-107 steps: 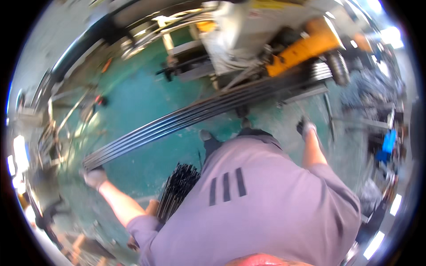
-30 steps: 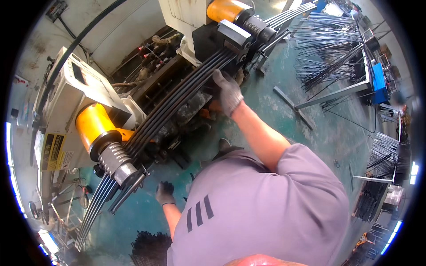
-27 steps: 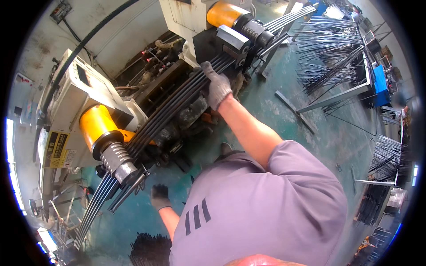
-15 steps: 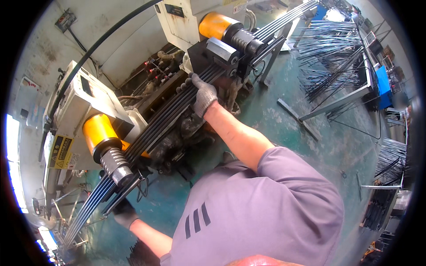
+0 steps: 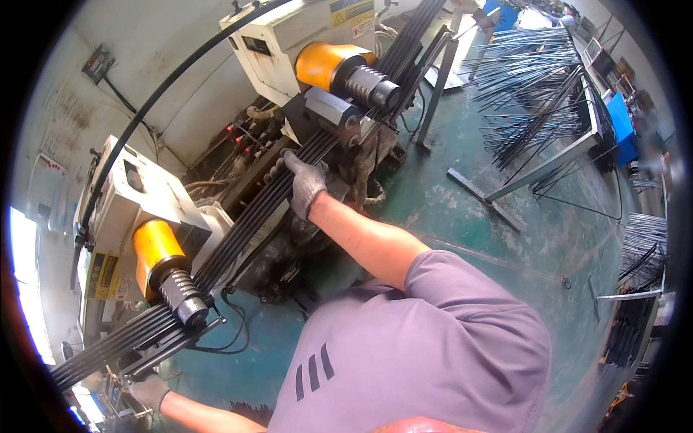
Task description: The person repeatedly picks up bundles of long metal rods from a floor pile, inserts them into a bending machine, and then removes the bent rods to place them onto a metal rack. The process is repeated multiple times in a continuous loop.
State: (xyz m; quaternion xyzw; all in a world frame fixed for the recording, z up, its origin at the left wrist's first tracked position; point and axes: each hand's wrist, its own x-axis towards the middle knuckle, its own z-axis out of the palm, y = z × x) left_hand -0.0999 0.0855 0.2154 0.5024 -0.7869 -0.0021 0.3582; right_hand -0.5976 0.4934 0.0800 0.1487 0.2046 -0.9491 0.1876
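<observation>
Dark rods (image 5: 247, 219) lay across the machine (image 5: 254, 52), overhanging its left and right edges. Right hand (image 5: 305, 186) grasped them midway, between the two yellow cylinders (image 5: 160, 249). Left hand (image 5: 149, 390) was at their lower-left stretch, couldn't tell if gripping

Riding head-high over there, the left of two side-by-side fisheye cameras looks steeply down over its wearer's mauve shirt (image 5: 415, 353), close beneath, toward the left grip (image 5: 148, 391) and right grip (image 5: 306, 186) farther out, reaching wide to a white machine housing (image 5: 271, 61) ahead, straight edges bowing near its rim.
</observation>
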